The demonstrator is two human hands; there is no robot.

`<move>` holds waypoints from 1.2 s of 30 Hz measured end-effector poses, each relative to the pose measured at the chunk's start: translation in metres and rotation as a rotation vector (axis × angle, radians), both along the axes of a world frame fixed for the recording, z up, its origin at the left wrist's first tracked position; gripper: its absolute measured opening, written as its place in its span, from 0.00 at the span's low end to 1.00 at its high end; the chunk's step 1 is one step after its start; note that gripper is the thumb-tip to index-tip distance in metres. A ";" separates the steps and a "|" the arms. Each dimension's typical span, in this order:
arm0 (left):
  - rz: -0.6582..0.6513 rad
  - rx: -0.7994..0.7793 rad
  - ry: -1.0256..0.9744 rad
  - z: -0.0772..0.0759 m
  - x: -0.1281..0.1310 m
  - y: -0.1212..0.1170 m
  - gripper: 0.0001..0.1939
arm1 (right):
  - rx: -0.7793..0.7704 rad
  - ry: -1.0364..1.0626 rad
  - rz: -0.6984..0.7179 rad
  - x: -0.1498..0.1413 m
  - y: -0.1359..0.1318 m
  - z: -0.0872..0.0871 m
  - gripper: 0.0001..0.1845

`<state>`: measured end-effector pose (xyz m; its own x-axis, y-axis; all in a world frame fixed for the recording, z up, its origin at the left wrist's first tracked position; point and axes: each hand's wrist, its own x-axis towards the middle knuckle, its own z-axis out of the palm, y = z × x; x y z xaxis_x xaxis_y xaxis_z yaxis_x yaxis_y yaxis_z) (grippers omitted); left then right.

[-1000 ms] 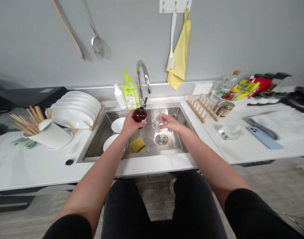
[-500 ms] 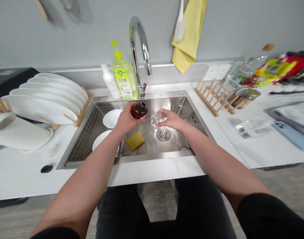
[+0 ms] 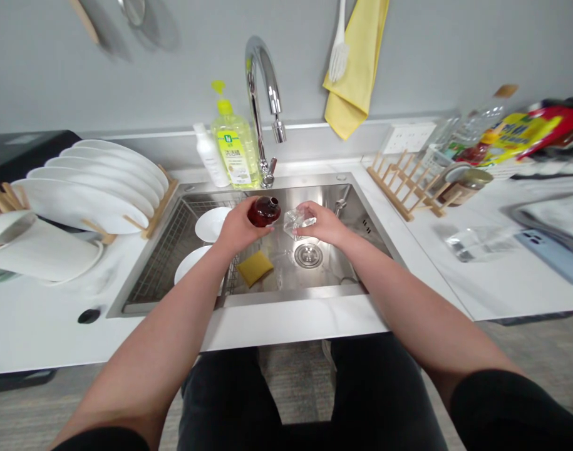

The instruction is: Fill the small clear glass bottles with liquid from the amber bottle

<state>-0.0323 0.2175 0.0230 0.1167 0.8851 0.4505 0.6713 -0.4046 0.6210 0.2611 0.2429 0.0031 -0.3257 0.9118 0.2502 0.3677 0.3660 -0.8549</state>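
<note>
Over the sink, my left hand is wrapped round a dark reddish-brown bottle. The bottle's narrow uncapped neck leans to the right. My right hand grips a small clear glass close beside the bottle, with a gap between them. Whether liquid is in the glass or passes between the two, I cannot tell. A yellow sponge lies in the basin below, left of the drain. Two white dishes rest at the wire rack on the left side of the sink.
Behind the sink stand a chrome faucet, a yellow-green detergent bottle and a white bottle. White plates fill a rack at left, near a black cap. A wooden rack and a blue phone are at right.
The bottle has tipped slightly further to the right, its neck turning toward the glass. My right hand and the glass have hardly moved.
</note>
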 end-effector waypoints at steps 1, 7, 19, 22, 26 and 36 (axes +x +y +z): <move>-0.008 0.006 -0.019 0.000 0.000 0.000 0.43 | 0.006 0.002 0.003 0.000 -0.001 0.000 0.35; -0.092 0.001 -0.096 -0.002 0.002 0.000 0.44 | 0.039 0.025 0.031 -0.003 -0.002 0.001 0.34; -0.055 0.102 0.065 0.001 0.000 0.000 0.43 | 0.055 0.038 0.000 0.000 -0.001 0.003 0.34; -0.010 0.084 0.062 0.003 -0.001 0.000 0.44 | 0.067 0.032 -0.005 0.000 -0.001 0.002 0.34; 0.027 0.061 0.054 0.004 -0.001 -0.001 0.41 | 0.075 0.024 -0.003 0.000 -0.001 0.001 0.35; 0.002 0.090 0.200 0.003 -0.003 0.001 0.40 | 0.039 -0.008 -0.026 -0.003 -0.005 0.007 0.35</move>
